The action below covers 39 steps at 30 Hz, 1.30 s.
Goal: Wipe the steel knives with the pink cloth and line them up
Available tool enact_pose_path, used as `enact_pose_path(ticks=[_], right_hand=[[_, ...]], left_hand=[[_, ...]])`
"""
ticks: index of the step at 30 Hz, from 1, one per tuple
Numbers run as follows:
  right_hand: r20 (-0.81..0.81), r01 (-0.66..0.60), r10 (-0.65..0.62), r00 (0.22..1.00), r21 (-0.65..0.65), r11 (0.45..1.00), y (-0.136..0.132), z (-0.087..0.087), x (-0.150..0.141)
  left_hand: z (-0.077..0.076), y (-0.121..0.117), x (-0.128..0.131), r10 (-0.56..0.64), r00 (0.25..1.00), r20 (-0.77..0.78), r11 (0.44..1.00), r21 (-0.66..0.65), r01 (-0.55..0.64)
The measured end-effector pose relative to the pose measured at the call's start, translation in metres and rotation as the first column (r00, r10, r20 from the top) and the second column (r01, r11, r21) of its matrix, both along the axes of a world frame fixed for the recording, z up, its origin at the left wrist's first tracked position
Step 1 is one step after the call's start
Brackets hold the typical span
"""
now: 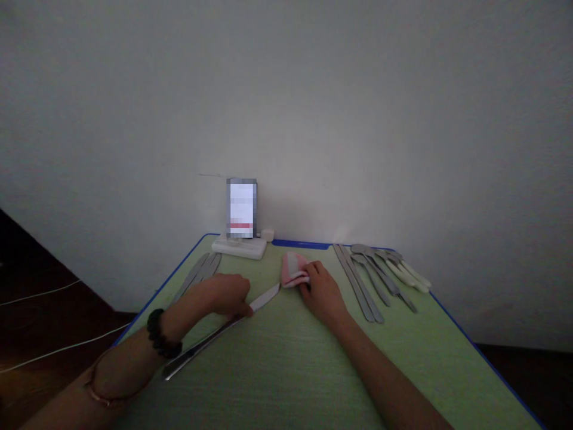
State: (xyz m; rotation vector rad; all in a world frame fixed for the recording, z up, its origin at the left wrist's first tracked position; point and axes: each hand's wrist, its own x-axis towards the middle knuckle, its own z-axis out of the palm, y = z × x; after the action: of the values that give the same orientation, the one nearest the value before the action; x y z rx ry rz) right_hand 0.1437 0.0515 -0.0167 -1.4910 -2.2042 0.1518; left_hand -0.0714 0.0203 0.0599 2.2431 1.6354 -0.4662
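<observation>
My left hand (230,294) is closed on a metal table knife (266,298) near its middle. The knife's handle slants down toward the front left, and its blade points up and right. My right hand (323,295) pinches a folded pink-and-white cloth (293,269) just beyond the blade's tip. Tip and cloth sit very close; whether they touch I cannot tell.
A lit phone (242,209) stands on a white base (239,246) at the back of the green table (277,382). Several knives (199,269) lie at left. To the right are two long flat utensils (358,286), spoons (373,278) and white-handled cutlery (405,272). Behind rises a wall (358,119).
</observation>
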Motion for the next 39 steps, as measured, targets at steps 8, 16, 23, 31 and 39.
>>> enact_pose_path(ticks=[8, 16, 23, 31, 39], right_hand=[[-0.458, 0.163, -0.147, 0.877, -0.004, 0.987, 0.011, -0.003, 0.009], [-0.595, 0.139, -0.164, 0.786, -0.087, 0.986, 0.015, -0.003, 0.013], [-0.762, 0.133, -0.256, 0.595, -0.221, 0.966, 0.011, 0.003, 0.013], [-0.818, 0.065, -0.196, 0.540, -0.191, 0.979, 0.012, 0.004, 0.013], [-0.816, -0.130, -0.143, 0.560, -0.257, 0.958, 0.009, 0.000, 0.010]], left_hand=[[-0.006, -0.015, 0.019, -0.113, 0.994, -0.005, 0.981, 0.158, 0.113], [-0.011, -0.030, 0.038, -0.026, 0.996, -0.081, 0.990, 0.138, 0.037], [-0.044, -0.019, 0.047, 0.039, 0.993, 0.109, 0.968, 0.242, -0.065], [-0.072, -0.013, 0.057, 0.245, 0.508, 0.826, 0.955, -0.115, -0.273], [-0.075, -0.010, 0.056, 0.329, 0.241, 0.913, 0.920, -0.253, -0.299]])
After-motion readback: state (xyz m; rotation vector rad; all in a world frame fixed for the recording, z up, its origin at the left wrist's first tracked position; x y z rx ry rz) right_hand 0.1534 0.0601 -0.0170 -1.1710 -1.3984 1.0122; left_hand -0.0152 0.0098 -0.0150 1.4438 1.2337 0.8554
